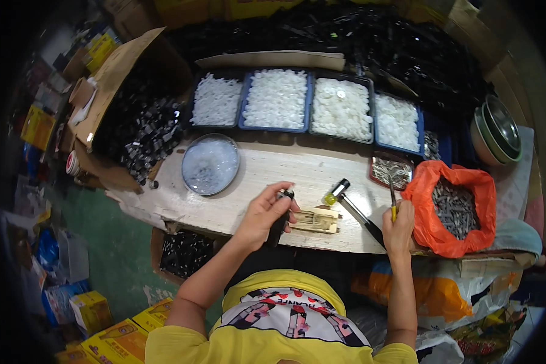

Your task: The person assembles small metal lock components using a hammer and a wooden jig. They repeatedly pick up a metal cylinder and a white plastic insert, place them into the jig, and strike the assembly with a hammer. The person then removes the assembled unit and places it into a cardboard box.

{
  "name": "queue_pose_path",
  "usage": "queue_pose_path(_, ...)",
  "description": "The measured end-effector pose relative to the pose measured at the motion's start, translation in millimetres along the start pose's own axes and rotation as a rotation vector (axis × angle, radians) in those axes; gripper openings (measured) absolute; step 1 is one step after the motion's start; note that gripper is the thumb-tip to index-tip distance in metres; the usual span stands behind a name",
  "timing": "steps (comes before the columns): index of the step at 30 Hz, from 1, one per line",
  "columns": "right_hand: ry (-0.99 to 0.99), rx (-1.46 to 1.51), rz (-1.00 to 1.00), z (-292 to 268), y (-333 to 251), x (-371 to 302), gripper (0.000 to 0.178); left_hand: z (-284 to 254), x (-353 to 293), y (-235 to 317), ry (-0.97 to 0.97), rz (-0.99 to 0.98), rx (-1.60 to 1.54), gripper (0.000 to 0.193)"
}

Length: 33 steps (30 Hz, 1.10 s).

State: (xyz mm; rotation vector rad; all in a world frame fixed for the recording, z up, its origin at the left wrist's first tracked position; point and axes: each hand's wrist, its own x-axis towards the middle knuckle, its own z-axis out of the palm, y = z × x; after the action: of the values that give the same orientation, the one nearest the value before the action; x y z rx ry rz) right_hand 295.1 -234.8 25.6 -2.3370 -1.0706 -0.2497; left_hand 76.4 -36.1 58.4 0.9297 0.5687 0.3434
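My left hand [259, 217] is closed around a long black part [277, 229], holding it tilted above the table's front edge. Beside it lies a pale, slotted block [324, 222], like a small jig. My right hand [398, 229] grips a slim metal tool with a yellow handle [394, 212]; whether it is tweezers or pliers I cannot tell. Its tip reaches into a small reddish tray of thin metal pins [383, 165]. Between my hands rests a hammer [359, 212] with a yellow-ended head and a black grip.
Trays of white plastic parts [275, 100] line the back. A round dish [210, 165] stands left, near a carton of black pieces [112, 103]. On the right are an orange bag of grey metal parts [424, 209] and stacked bowls [497, 130]. Black bundles [406, 42] fill the rear.
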Motion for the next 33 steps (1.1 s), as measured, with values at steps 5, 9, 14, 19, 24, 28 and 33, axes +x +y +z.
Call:
queue_pose_path(5, -0.275, 0.498, -0.139, -12, -88, -10, 0.015, -6, -15, -15, 0.023, 0.092, 0.266, 0.026)
queue_pose_path(9, -0.437, 0.547, -0.296, -4, -114, -15, 0.017, -2, -29, -12, 0.094, 0.212, 0.43, 0.027)
queue_pose_path(14, -0.475, 0.514, -0.351, -1, -127, -17, 0.017, -8, -35, -22, 0.175, 0.381, 0.611, 0.029)
queue_pose_path(19, -0.493, 0.466, -0.373, -1, -131, -19, 0.017, -7, -38, -21, 0.221, 0.462, 0.729, 0.031)
queue_pose_path(24, -0.599, 0.416, -0.41, -2, -131, -17, 0.015, -11, -40, -12, 0.131, -0.008, 0.407, 0.023)
queue_pose_path(28, -0.638, 0.393, -0.512, -9, -137, -14, 0.015, -49, -32, -9, -0.401, -0.353, -0.425, 0.019)
queue_pose_path(33, -0.595, 0.437, -0.59, -2, -152, -16, 0.017, -64, -56, -3, -0.208, -0.284, -0.191, 0.028)
